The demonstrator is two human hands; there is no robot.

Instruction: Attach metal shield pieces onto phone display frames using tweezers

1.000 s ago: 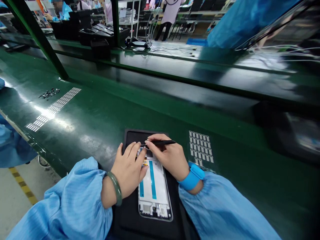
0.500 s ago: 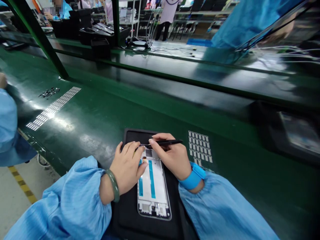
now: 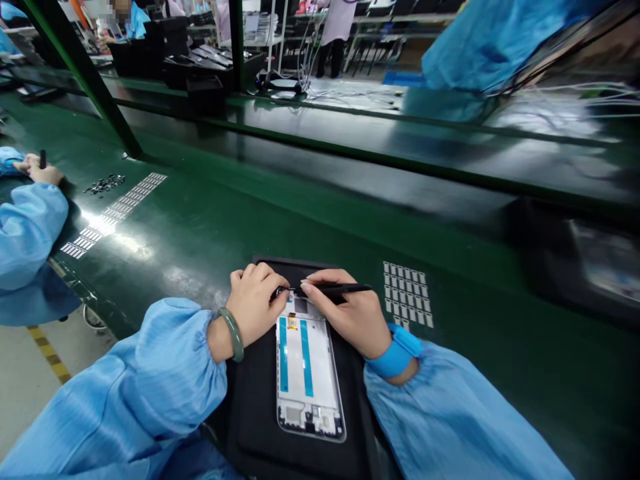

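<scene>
A white phone frame point(image 3: 307, 373) with two blue strips lies on a black mat point(image 3: 253, 413) at the near edge of the green bench. My right hand point(image 3: 347, 313) grips black tweezers point(image 3: 333, 289), their tips pointing left over the frame's top end. My left hand point(image 3: 255, 303) rests with curled fingers at the frame's top left corner, fingertips close to the tweezer tips. A green bangle sits on my left wrist and a blue strap on my right.
A sheet of small grey stickers point(image 3: 407, 293) lies right of the mat. A longer sticker strip point(image 3: 115, 213) and a pile of small dark parts point(image 3: 105, 183) lie to the left. A co-worker's hand point(image 3: 43, 172) works at far left. A green post point(image 3: 85, 73) stands behind.
My left hand has slid up and left off the frame's upper part, its fingers curling at the top corner. A co-worker's sleeve and hand have come into view at the left.
</scene>
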